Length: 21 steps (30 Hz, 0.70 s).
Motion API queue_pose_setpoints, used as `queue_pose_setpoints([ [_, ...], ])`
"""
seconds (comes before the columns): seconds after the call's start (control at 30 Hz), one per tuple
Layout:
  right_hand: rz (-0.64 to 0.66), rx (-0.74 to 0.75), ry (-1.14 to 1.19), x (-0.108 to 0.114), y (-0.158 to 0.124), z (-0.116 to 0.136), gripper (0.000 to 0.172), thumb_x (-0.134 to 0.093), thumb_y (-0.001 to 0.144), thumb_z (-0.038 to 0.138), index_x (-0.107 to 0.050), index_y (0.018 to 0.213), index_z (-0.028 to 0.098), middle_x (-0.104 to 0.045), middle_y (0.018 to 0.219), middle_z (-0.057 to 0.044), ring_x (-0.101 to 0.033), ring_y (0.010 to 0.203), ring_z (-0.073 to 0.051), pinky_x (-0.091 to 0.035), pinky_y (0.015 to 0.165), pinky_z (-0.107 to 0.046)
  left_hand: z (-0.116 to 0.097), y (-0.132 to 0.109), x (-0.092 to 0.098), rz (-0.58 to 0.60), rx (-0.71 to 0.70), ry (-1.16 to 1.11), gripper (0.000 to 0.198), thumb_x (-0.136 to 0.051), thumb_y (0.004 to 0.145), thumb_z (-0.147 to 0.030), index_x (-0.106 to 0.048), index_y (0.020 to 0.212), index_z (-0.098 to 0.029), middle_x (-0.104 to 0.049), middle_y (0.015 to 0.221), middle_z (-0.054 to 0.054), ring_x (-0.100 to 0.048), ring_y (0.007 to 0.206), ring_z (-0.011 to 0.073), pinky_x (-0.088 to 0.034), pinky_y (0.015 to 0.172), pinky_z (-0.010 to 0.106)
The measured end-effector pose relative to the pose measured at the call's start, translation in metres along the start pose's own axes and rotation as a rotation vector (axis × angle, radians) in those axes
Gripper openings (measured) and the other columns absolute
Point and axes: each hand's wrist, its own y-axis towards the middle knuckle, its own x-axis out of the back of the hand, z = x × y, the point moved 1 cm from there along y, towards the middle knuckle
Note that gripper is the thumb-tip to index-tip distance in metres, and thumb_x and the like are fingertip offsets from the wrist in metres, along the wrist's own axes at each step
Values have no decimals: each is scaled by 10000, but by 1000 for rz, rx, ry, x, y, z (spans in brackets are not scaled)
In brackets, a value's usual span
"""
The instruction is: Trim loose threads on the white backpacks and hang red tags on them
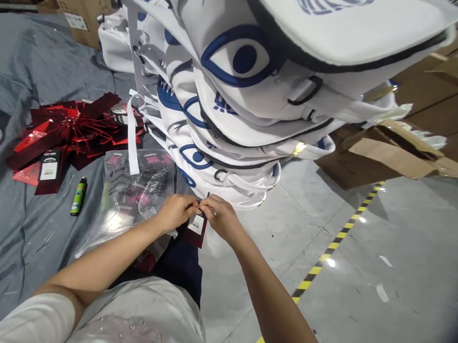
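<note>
My left hand (177, 211) and my right hand (221, 215) meet in front of my body, fingertips pinched together at the top of a dark red hang tag (196, 227). The tag dangles below the fingers, its white barcode label facing me. Whatever cord lies between the fingertips is too small to make out. Just beyond the hands rises a stack of white bags (236, 58) with blue eye prints, straps and black loops. A clear printed plastic bag (135, 186) lies beside my left hand.
Red tags (72, 125) with strings are heaped on the grey cloth (10, 75), near a green tube with a black cap (79, 197). Cardboard boxes stand at the back left (82, 7) and right (385, 155). Yellow-black tape (335, 242) crosses the floor.
</note>
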Motion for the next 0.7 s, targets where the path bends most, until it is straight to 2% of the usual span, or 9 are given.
queue_pose_setpoints([
  [0.13,-2,34,-129,-3,2,0,199,-506,889,125,-601,737,210,-574,778,-18,-536,756,-166,-394,725,-280,-3,4,-2,7,52,56,99,-662,881,-306,-655,863,-209,-716,820,30,-668,815,221,-385,672,271],
  [0.23,-5,57,-184,-4,2,-1,210,-495,895,131,-584,722,212,-573,755,-18,-535,733,-170,-386,708,-287,-5,7,-4,4,66,62,109,-657,885,-306,-640,883,-199,-713,856,48,-668,843,231,-398,693,277],
  [0.4,-70,218,-170,-3,-3,-6,239,-459,938,186,-578,732,215,-571,711,-16,-554,694,-171,-388,677,-286,-5,-1,-4,51,10,3,109,-671,895,-303,-662,891,-195,-723,847,-2,-667,806,142,-429,707,212],
  [0.53,-104,347,-114,-5,4,-19,230,-476,968,264,-601,780,221,-604,706,1,-582,647,-151,-409,637,-266,1,-4,-3,62,-6,-24,108,-624,937,-277,-678,1010,-218,-753,962,-40,-684,883,78,-440,746,140],
  [0.7,-83,393,-113,-2,7,-23,245,-486,953,317,-619,766,232,-623,684,11,-604,594,-137,-435,571,-247,-3,-4,-5,19,47,38,179,-601,942,-375,-658,1034,-232,-751,1060,0,-696,1012,177,-451,752,232],
])
